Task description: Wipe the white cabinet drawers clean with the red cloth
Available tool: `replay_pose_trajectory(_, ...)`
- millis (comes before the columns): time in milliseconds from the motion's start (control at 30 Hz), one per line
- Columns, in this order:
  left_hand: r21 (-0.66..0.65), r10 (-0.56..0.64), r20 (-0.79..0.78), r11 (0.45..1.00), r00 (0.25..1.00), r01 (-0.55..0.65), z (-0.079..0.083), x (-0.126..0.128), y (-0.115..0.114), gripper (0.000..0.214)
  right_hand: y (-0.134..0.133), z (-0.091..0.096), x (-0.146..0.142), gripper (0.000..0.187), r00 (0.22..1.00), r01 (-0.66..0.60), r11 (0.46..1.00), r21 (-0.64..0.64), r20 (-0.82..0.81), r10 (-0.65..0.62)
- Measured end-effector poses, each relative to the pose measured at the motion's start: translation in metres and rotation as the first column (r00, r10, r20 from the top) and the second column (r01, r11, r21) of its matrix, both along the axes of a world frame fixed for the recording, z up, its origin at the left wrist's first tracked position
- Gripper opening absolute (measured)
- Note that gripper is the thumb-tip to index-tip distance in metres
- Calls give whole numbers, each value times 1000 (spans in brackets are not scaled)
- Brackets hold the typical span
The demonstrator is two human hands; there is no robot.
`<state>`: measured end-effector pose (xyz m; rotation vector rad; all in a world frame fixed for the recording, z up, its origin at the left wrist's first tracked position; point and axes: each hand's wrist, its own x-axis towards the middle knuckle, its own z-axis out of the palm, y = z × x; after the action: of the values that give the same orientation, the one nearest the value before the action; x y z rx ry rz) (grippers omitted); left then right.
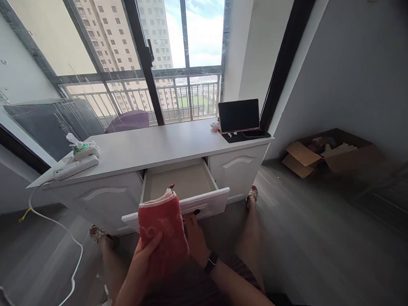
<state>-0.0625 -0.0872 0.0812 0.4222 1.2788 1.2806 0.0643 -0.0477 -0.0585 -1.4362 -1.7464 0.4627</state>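
My left hand [148, 252] grips a folded red towel [165, 228] with a pale edge, thumb across its front and the other fingers hidden behind it. The towel is upright before an open white drawer [192, 184], whose visible inside is bare. At the drawer front, my right hand [196, 238], wearing a dark watch [212, 261] at the wrist, has its fingers curled at the dark drawer handle [197, 212]. The towel partly covers those fingers. A small red thing [172, 186] shows just above the towel's top edge; I cannot make out what it is.
The drawer belongs to a long white cabinet [157, 142]. On top stand a tablet [239, 116], a power strip [76, 167] and a tissue pack [85, 150]. A white cable [79, 256] trails across the floor at left. An open cardboard box [346, 157] sits at right.
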Motion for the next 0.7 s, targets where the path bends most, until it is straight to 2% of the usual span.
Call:
replay_pose_trajectory(67,211,39,-202,977,979,5,27,2,38,38,1,1,1,42,1000,6,1000,30,1,-6)
replay_pose_trajectory(133,378,7,-493,902,870,207,47,6,79,32,1,0,1,43,1000,3,999,39,3,-3)
replay_pose_trajectory(167,400,-16,-638,847,769,350,53,10,98,27,1,-2,1,43,1000,1,1000,30,10,-1)
replay_pose_trajectory(233,321,-56,-839,751,541,576,57,24,132,20,2,-4,3,45,999,-18,1000,2,35,18)
replay_pose_trajectory(300,162,-156,-920,683,359,712,53,42,158,18,2,-6,6,47,997,-48,999,-8,64,48)
replay_pose_trajectory(367,-2,-320,-915,614,247,789,45,60,176,19,3,-7,10,48,993,-81,997,2,89,80)
replay_pose_trajectory(400,-77,-426,-881,560,206,825,41,67,182,21,3,-6,12,48,991,-91,996,6,98,90)
replay_pose_trajectory(467,-187,-628,-766,417,134,889,33,77,193,34,3,-4,16,46,989,-105,994,8,107,104)
replay_pose_trajectory(533,-249,-763,-643,284,61,926,27,81,201,47,3,-3,18,45,988,-119,993,2,103,118)
replay_pose_trajectory(567,-267,-788,-614,251,37,930,24,82,205,47,3,-3,18,45,987,-129,992,-1,97,129)
replay_pose_trajectory(700,-353,-815,-576,180,-61,918,5,87,215,37,4,-7,18,49,987,-150,989,-12,64,150)
